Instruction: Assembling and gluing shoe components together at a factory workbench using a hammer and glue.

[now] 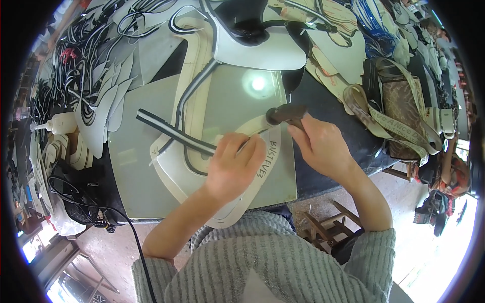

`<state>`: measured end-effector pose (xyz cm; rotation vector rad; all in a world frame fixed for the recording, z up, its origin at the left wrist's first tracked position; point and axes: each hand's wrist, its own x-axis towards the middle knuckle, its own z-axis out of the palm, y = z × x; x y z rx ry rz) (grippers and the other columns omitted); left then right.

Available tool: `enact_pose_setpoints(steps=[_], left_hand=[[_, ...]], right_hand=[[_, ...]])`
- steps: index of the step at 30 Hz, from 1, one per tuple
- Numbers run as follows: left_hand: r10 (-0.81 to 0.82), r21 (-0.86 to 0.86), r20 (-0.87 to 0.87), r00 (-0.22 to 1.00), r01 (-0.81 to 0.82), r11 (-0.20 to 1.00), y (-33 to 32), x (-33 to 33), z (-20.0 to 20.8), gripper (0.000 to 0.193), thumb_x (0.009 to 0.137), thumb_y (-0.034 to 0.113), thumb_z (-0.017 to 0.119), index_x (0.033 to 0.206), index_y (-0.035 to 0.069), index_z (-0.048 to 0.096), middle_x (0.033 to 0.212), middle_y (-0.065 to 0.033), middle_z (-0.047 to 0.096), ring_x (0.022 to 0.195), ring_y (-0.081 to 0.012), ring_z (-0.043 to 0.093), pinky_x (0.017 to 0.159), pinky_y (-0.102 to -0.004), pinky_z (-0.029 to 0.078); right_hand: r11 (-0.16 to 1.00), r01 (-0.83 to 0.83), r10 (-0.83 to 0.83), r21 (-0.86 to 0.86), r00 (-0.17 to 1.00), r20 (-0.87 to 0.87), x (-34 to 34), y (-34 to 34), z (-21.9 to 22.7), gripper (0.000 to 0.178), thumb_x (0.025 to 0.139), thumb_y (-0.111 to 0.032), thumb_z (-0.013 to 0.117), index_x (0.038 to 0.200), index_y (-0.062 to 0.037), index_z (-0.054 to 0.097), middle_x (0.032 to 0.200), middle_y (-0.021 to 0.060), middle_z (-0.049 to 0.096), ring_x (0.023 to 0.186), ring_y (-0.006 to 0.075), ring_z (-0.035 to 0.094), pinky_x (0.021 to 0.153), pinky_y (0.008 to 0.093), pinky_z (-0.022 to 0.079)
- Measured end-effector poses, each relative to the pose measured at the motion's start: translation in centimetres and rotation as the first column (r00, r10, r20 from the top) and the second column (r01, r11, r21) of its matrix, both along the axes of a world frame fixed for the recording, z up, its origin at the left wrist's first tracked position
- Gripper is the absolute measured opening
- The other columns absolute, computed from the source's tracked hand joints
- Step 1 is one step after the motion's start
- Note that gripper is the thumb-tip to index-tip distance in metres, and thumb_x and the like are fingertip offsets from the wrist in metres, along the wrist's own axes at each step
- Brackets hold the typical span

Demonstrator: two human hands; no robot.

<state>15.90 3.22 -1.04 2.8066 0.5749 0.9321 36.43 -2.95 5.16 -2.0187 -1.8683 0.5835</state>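
My right hand (323,144) is closed around a dark-headed hammer (286,114), whose head sits over the edge of a cream, curved shoe-pattern piece (268,164). My left hand (235,164) has its fingers pinched on a black-and-white striped strip (174,132) close to that edge. The strip's loose end juts out to the left. Under my left hand lies a white panel (174,167) on the cream piece, and my fingers hide part of the seam. Both pieces rest on a grey-green board (134,179), overhanging its near edge.
Behind lies another white panel (262,53) with a striped strip. Stacked white pieces (118,91) and a white squeeze bottle (60,122) are at the left, with a black cable (134,235) nearby. A patterned bag (401,96) sits right; a wooden stool (331,227) stands below.
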Motion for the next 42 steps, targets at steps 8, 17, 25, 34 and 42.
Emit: enact_pose_setpoints(steps=[8,17,25,34,42], left_hand=[[-0.012,-0.015,-0.010,1.000,0.012,1.000,-0.1,0.0,0.0,0.036,0.066,0.008,0.064,0.101,0.000,0.061,0.101,-0.0097,0.064,0.091,-0.0239,0.059,0.083,-0.0387,0.050],[-0.016,-0.003,-0.018,1.000,0.015,1.000,0.0,0.1,0.1,0.035,0.067,0.008,0.064,0.101,0.000,0.061,0.102,-0.0094,0.064,0.093,-0.0240,0.058,0.083,-0.0389,0.050],[-0.024,-0.002,-0.021,0.999,0.024,1.000,0.0,0.0,0.0,0.035,0.068,0.008,0.064,0.102,0.000,0.061,0.103,-0.0094,0.064,0.093,-0.0237,0.058,0.084,-0.0381,0.049],[-0.007,-0.105,-0.014,1.000,0.006,0.994,-0.2,0.0,0.7,0.036,0.070,0.000,0.065,0.106,-0.003,0.061,0.101,-0.0120,0.067,0.089,-0.0258,0.061,0.080,-0.0379,0.050],[0.133,-0.354,0.152,0.979,-0.072,0.932,-0.1,-0.3,0.3,0.034,0.073,-0.010,0.065,0.105,0.000,0.063,0.091,-0.0109,0.066,0.088,-0.0273,0.062,0.077,-0.0379,0.052]], right_hand=[[0.981,-0.150,0.170,-0.123,0.970,0.171,-0.3,0.6,1.0,0.031,0.095,-0.030,0.054,0.084,-0.0012,0.052,0.067,0.0174,0.062,0.062,0.0369,0.063,0.054,0.0453,0.050],[0.974,-0.179,0.199,-0.136,0.968,0.155,0.0,1.2,1.2,0.032,0.095,-0.030,0.055,0.080,-0.0014,0.053,0.063,0.0173,0.061,0.061,0.0383,0.062,0.055,0.0469,0.050],[0.966,-0.203,0.233,-0.159,0.950,0.206,-0.3,1.5,1.3,0.031,0.094,-0.029,0.055,0.081,-0.0012,0.055,0.064,0.0172,0.062,0.061,0.0371,0.063,0.054,0.0464,0.050],[0.975,-0.150,0.177,-0.167,0.971,0.159,-0.9,0.2,0.5,0.029,0.095,-0.027,0.054,0.083,-0.0008,0.052,0.067,0.0166,0.063,0.060,0.0357,0.064,0.053,0.0440,0.051],[0.973,-0.152,0.185,-0.175,0.963,0.195,-1.0,0.3,0.6,0.030,0.094,-0.028,0.055,0.082,-0.0005,0.052,0.066,0.0170,0.062,0.060,0.0359,0.064,0.053,0.0445,0.051]])
